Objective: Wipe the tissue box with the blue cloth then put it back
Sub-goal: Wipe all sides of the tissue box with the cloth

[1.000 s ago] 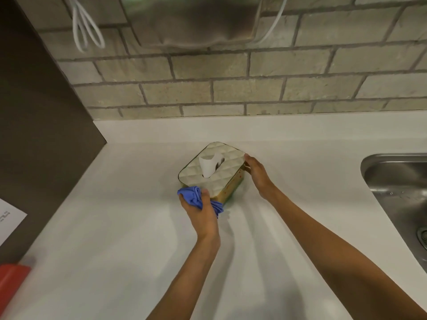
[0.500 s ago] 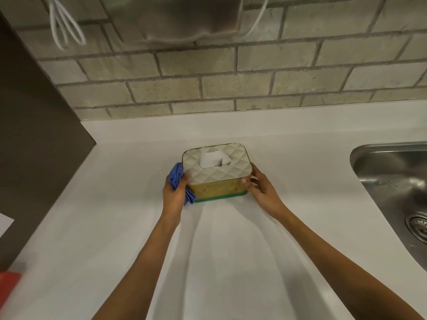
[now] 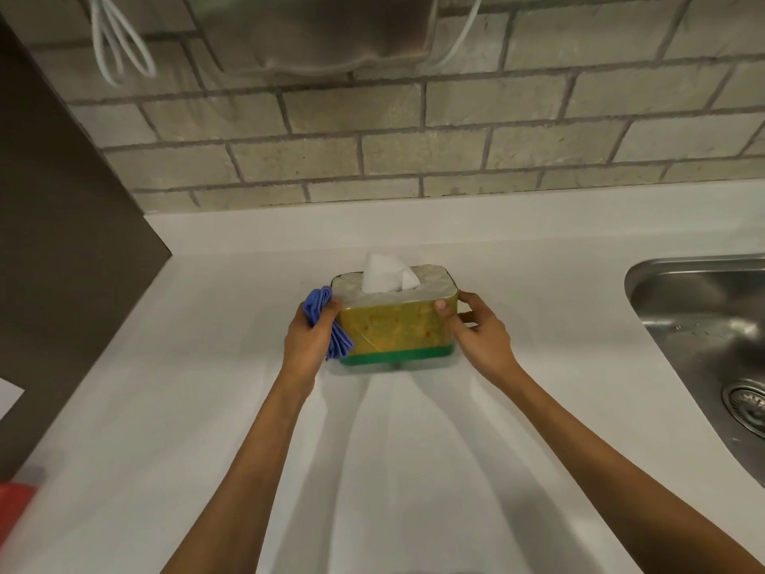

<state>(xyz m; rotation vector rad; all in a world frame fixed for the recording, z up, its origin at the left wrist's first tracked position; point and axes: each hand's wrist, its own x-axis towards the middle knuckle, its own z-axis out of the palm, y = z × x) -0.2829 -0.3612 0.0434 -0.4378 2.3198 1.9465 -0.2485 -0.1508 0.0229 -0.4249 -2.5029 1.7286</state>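
Observation:
The tissue box point(image 3: 393, 325) has a yellow patterned side, a green base band and a pale quilted top, with a white tissue point(image 3: 387, 277) sticking up. It sits upright on the white counter point(image 3: 207, 408), its long side facing me. My left hand point(image 3: 308, 339) presses the bunched blue cloth point(image 3: 327, 325) against the box's left end. My right hand point(image 3: 476, 335) grips the right end, thumb on the front face.
A steel sink point(image 3: 703, 325) with a drain is set into the counter at the right. A brick wall point(image 3: 414, 138) runs behind, with white cables point(image 3: 120, 47) hanging. A dark panel point(image 3: 49, 200) stands at the left; a red object point(image 3: 14, 511) lies at the lower left.
The box has turned from diagonal to square with me and now sits upright. My left hand with the cloth moved from the near corner to the left end.

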